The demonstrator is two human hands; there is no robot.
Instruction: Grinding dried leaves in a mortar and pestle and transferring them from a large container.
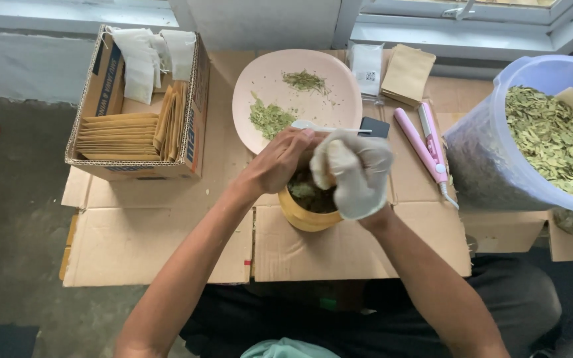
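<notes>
Presently your gloved right hand (356, 174) is curling over the yellow bowl (308, 215), fingers clenched around something pale that I cannot make out, while your bare left hand (280, 159) is meeting it at the bowl's far rim, fingertips pinching at the same spot. The bowl is sitting on the flattened cardboard (154, 242) just in front of you, holding crushed green leaf.

Risk, as I am judging it: both hands are crowding the bowl's mouth, and pressure on one edge could be tipping it toward you and spilling leaf onto the cardboard. The pink plate (296, 89) is lying just beyond, carrying two small heaps of leaf; a wrist moving back could be scattering them. The pink hair-straightener-style sealer (422, 142) is lying to the right of your hands, its cord trailing close to the large plastic tub (499, 166) of dried leaves, so a snag there is possible.

Packaging: an open corrugated box (104, 86) is standing at the far left, holding flat brown envelopes (117, 136) stacked on edge and white pouches (142, 63) at its back. A small white sachet (367, 66) with a square printed code and a stack of brown paper sachets (407, 74) are lying beyond the plate. A dark flat device (374, 127) is showing beside your knuckles.
</notes>
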